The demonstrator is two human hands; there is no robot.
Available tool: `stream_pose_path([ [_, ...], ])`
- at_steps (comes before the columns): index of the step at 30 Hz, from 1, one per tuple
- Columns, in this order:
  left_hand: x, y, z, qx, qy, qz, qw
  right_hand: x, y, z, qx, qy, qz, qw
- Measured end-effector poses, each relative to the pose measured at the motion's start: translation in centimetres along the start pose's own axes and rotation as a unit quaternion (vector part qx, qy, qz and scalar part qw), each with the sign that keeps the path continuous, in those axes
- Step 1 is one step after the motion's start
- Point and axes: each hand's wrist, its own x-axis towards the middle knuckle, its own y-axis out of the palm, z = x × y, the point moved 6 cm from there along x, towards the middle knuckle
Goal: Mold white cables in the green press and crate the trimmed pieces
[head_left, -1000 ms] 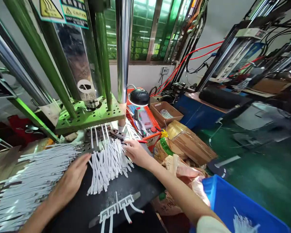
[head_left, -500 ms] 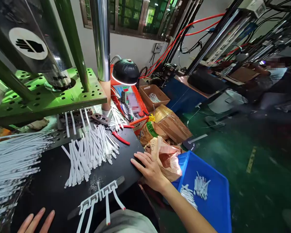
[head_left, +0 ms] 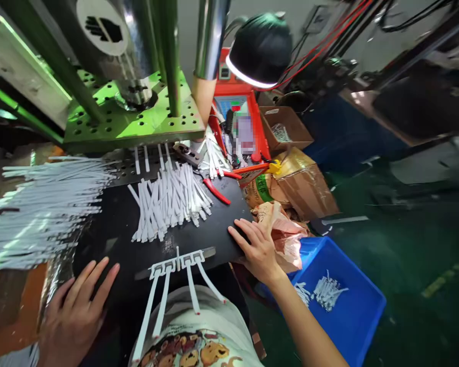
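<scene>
My left hand [head_left: 76,313] lies flat and open on the near left corner of a black work mat [head_left: 118,232], holding nothing. My right hand [head_left: 257,248] rests open on the mat's right edge, fingers spread, beside a crumpled tan bag [head_left: 286,237]. Between my hands a moulded white piece with several long strips [head_left: 176,285] hangs over the mat's front edge. A heap of short white strips [head_left: 170,201] lies further back on the mat. Many long white strips [head_left: 42,204] are spread at the left.
A green perforated press plate [head_left: 137,120] with steel columns stands behind the mat. Red-handled cutters [head_left: 216,189] lie beside the heap. A black lamp [head_left: 260,48], a red control box [head_left: 237,122], cardboard boxes [head_left: 286,130] and a blue bin [head_left: 352,311] with white pieces sit to the right.
My hands left the heap of strips and drew back to the mat's near edges. The view tilted down, bringing my left hand and my shirt into view.
</scene>
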Motion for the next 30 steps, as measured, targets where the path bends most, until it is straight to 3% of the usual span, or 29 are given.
stream_pose_path([
  [3, 0.6, -0.6, -0.7, 0.074, -0.004, 0.025, 0.997, -0.3, 0.6, -0.5, 0.036, 0.024, 0.021, 0.999],
  [6, 1.3, -1.4, -1.2, 0.082, -0.002, 0.027, 0.996, 0.0, 0.0, -0.4, 0.062, 0.034, 0.028, 0.997],
  [11, 3.8, -3.0, -4.0, -0.004, 0.053, -0.006, 0.999, 2.4, -1.9, 3.7, 0.196, -0.033, 0.027, 0.98],
  [14, 6.0, -2.9, -5.5, -0.047, 0.068, -0.013, 0.997, 4.7, -2.1, 6.1, 0.266, -0.089, 0.035, 0.959],
  [17, 7.6, -2.1, -5.8, -0.105, 0.077, 0.002, 0.992, 7.4, -1.5, 6.9, 0.288, -0.151, 0.094, 0.941],
  [20, 8.5, -1.6, -5.5, -0.144, 0.096, 0.024, 0.985, 11.1, -0.4, 7.1, 0.338, -0.195, 0.196, 0.899],
  [22, 8.7, -1.5, -5.5, -0.153, 0.095, 0.034, 0.983, 14.5, 0.3, 7.8, 0.358, -0.204, 0.23, 0.882],
  [26, 8.1, -1.4, -5.6, -0.147, 0.051, 0.046, 0.987, 21.5, 0.1, 9.2, 0.335, -0.147, 0.113, 0.924],
  [30, 8.2, -2.5, -5.0, -0.156, 0.052, 0.002, 0.986, 22.9, -1.8, 9.5, 0.347, -0.127, 0.009, 0.929],
])
